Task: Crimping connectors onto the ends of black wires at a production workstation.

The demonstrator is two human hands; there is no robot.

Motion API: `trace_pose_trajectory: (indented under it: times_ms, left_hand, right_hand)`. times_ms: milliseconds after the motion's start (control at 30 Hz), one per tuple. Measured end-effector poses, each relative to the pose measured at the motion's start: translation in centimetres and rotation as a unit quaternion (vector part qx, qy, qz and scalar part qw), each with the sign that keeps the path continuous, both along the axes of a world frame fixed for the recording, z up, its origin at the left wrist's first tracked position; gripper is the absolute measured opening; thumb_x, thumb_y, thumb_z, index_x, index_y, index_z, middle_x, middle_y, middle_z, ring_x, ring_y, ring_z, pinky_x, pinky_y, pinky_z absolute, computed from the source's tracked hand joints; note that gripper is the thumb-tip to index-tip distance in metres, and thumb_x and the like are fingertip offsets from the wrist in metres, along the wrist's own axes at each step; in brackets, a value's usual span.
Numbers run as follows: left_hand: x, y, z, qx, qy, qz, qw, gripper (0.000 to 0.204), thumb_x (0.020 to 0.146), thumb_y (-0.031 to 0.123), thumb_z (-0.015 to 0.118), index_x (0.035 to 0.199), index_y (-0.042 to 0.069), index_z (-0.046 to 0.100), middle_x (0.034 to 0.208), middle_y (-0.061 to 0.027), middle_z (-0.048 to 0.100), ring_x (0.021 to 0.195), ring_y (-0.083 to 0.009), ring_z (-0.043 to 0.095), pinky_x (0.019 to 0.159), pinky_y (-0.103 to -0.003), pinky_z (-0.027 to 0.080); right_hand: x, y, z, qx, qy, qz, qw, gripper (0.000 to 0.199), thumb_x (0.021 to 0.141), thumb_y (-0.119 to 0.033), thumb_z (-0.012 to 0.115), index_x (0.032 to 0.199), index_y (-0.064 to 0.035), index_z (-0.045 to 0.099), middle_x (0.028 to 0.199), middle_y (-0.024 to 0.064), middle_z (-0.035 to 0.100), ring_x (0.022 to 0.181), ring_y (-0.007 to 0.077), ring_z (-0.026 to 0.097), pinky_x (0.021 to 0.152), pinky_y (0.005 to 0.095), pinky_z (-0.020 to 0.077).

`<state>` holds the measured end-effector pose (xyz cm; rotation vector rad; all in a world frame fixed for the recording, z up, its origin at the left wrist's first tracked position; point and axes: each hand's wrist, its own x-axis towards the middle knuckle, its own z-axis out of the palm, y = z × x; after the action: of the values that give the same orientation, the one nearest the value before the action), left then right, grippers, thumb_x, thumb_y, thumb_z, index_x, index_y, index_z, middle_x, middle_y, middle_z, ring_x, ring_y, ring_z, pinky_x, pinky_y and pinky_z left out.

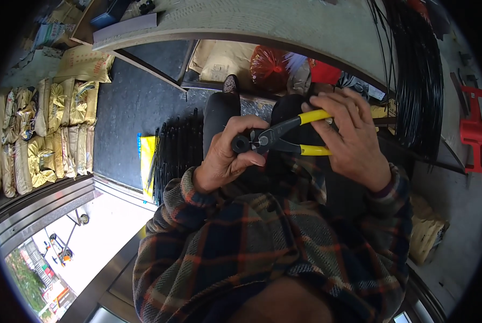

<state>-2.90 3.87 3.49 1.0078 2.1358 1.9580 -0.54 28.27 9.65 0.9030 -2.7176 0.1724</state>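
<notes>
Right hand: the right hand (354, 142) was closed around the two yellow handles of the pliers (284, 139), fingers curled over the upper handle and the lower one against the palm, seemingly so a squeeze would bring the jaws together.
Left hand: the left hand (227, 153) was curled, thumb and fingers pinched on a short black tube (241, 144), holding its end right at the pliers' jaws, probably to steady it there.
Pliers: black head pointing to the person's left, handles to the right; the head touched the tube end, in front of the chest and above the lap.
Sleeves: both forearms wore a plaid shirt (252, 242), drawn in close, which kept the work near the eyes.
Cut pieces: a bundle of black rods (179, 151) lay on the dark floor just left of the knees, partly over a yellow sheet (146, 161).
Supply: a large coil of black cable (421, 91) hung at the right, near the right hand.
Surroundings: stacked yellow sacks (52, 134) stood well apart at the far left; a red plastic stool (475, 129) at the far right.
</notes>
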Motion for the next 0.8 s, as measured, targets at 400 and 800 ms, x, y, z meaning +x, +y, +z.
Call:
trace_pose_trajectory:
  times_ms: [400, 800]
  left_hand:
    - [0.1, -0.4, -0.6, 0.083, -0.006, 0.105, 0.991, 0.053, 0.091, 0.045, 0.048, 0.113, -0.003, 0.050, 0.097, -0.0119, 0.056, 0.084, -0.0177, 0.057, 0.076, -0.028, 0.044]
    - [-1.6, 0.5, 1.3, 0.090, -0.057, 0.030, 0.994, 0.072, 0.094, 0.053, 0.022, 0.094, -0.007, 0.061, 0.086, -0.0144, 0.061, 0.078, -0.0194, 0.058, 0.073, -0.029, 0.044]
  right_hand:
    - [-0.2, -3.7, -4.7, -0.175, -0.009, 0.003, 0.984, 0.030, 0.068, -0.005, 0.063, 0.099, -0.0037, 0.063, 0.105, 0.0127, 0.054, 0.087, 0.0269, 0.056, 0.073, 0.0359, 0.0453]
    - [-0.5, -0.1, -4.4, -0.451, -0.776, 0.128, 0.422, 0.035, 0.087, -0.033, 0.060, 0.091, 0.0015, 0.061, 0.098, 0.0194, 0.061, 0.079, 0.0229, 0.065, 0.070, 0.0308, 0.0511]
